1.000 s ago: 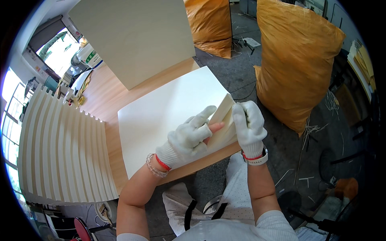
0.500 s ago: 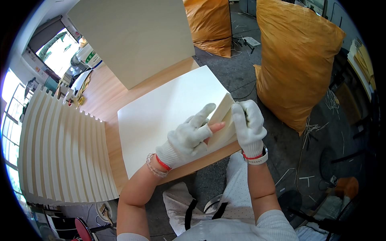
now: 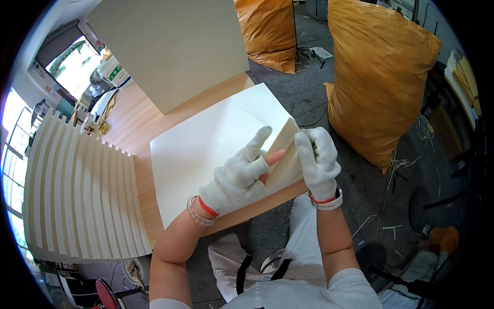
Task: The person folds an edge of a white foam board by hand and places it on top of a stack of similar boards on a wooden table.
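Note:
A large white sheet (image 3: pixel 198 136), its kind of board or paper not clear, lies on the wooden table in front of me. Its right-hand edge is raised in a narrow folded flap (image 3: pixel 284 138). My left hand (image 3: pixel 241 170), in a white knitted glove, rests over the sheet beside this flap. Its index finger points outward and its bare thumb reaches against the flap; the other fingers are partly hidden. At the flap's outer edge, my right hand (image 3: pixel 318 159), gloved too, is closed with fingers and thumb pinching the sheet. Its fingertips are partly hidden.
On the left stands a stack of white pleated sheets (image 3: pixel 82 190). A large beige board (image 3: pixel 175 46) rises at the table's (image 3: pixel 128 116) back. Bulging orange sacks (image 3: pixel 378 77) stand on the grey floor to the right, among scattered white strips (image 3: pixel 396 167).
My left index finger and thumb have shifted slightly left, and its index finger points up a little more. My right hand keeps its pinch, almost unmoved.

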Tool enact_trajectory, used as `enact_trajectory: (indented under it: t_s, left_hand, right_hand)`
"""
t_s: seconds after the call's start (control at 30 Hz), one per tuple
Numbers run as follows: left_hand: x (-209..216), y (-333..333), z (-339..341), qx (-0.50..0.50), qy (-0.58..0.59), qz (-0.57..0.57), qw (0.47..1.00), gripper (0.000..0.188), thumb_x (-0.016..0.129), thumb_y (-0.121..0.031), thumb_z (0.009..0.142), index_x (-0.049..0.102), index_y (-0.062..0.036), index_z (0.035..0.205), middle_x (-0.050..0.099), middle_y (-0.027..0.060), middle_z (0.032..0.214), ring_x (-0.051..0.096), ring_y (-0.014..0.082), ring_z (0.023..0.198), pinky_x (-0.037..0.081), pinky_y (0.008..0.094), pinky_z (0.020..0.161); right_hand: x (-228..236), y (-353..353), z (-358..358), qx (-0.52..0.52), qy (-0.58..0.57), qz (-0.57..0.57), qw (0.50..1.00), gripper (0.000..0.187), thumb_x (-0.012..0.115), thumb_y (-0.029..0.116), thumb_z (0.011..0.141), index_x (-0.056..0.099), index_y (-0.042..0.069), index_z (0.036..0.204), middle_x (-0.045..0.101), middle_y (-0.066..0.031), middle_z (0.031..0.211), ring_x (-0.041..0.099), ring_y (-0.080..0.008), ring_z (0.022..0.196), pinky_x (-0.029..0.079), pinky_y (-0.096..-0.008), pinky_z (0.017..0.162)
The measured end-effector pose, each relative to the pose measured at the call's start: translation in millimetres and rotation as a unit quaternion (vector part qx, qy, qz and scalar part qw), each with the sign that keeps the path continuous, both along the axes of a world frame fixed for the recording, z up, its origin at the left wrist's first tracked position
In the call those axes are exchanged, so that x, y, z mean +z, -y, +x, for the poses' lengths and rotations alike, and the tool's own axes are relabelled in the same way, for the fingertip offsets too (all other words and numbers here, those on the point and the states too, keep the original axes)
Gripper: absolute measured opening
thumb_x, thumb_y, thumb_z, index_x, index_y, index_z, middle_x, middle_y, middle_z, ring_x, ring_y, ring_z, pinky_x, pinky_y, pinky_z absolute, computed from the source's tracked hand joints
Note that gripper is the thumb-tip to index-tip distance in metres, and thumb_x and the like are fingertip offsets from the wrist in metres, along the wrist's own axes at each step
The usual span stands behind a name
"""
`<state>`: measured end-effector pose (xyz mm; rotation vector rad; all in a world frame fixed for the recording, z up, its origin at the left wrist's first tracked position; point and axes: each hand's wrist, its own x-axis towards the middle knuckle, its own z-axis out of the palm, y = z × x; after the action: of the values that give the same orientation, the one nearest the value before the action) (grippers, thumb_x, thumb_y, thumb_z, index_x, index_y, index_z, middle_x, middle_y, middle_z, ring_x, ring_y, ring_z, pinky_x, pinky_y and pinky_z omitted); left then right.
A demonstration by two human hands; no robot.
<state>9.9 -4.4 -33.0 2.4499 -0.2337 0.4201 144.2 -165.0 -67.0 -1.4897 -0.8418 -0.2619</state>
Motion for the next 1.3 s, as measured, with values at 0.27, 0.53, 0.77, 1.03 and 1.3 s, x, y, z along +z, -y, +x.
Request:
enact_trajectory:
  t_s: [0.27,0.53,0.77,1.03,1.3]
  left_hand:
    - [2.6,2.9,-1.3,0.023,-0.014,-0.031,0.999,0.042,0.086,0.001,0.068,0.071,-0.005,0.108,0.031,0.0299,0.161,0.065,0.0354,0.119,0.054,0.0366,0.094]
    - [1.3,2.8,-1.5,0.032,-0.009,-0.02,0.999,0.037,0.077,0.005,0.073,0.072,-0.0056,0.108,0.027,0.0298,0.163,0.064,0.0372,0.12,0.053,0.0356,0.094]
    - [-1.0,-1.3,1.0,0.012,-0.008,-0.007,1.0,0.034,0.079,0.004,0.072,0.069,-0.0057,0.103,0.034,0.0314,0.158,0.067,0.0376,0.115,0.054,0.0365,0.093]
    - [-1.4,-1.0,-0.8,0.018,-0.017,-0.045,0.999,0.037,0.084,0.004,0.07,0.071,-0.0023,0.104,0.024,0.0268,0.165,0.068,0.0289,0.11,0.053,0.0352,0.092]
    - [-1.7,-3.3,2.5,-0.007,-0.01,0.021,1.0,0.039,0.075,0.005,0.074,0.072,-0.0046,0.112,0.031,0.0288,0.162,0.067,0.0374,0.115,0.053,0.037,0.095]
  right_hand:
    - [-3.5,-2.9,4.2,-0.016,0.005,0.012,1.0,0.021,0.065,0.011,0.098,0.057,0.0,0.082,0.055,-0.0102,0.073,0.055,-0.0254,0.066,0.043,-0.0392,0.062]
    - [0.2,0.3,1.8,0.009,0.024,0.017,1.0,0.018,0.065,0.011,0.098,0.058,0.0,0.085,0.056,-0.0093,0.075,0.055,-0.025,0.066,0.044,-0.039,0.063]
    - [-0.5,-2.3,3.0,-0.018,-0.004,0.004,1.0,0.019,0.065,0.011,0.098,0.058,0.001,0.083,0.057,-0.0099,0.074,0.056,-0.0243,0.066,0.044,-0.0388,0.061]
    - [-5.3,-2.9,5.0,-0.021,0.011,0.014,1.0,0.02,0.065,0.012,0.099,0.058,0.001,0.083,0.057,-0.0101,0.074,0.056,-0.0245,0.065,0.043,-0.0394,0.061]
    - [-3.8,-1.3,2.4,-0.013,0.003,0.016,1.0,0.018,0.065,0.012,0.098,0.059,0.001,0.085,0.057,-0.0092,0.075,0.056,-0.0229,0.066,0.044,-0.0378,0.061]
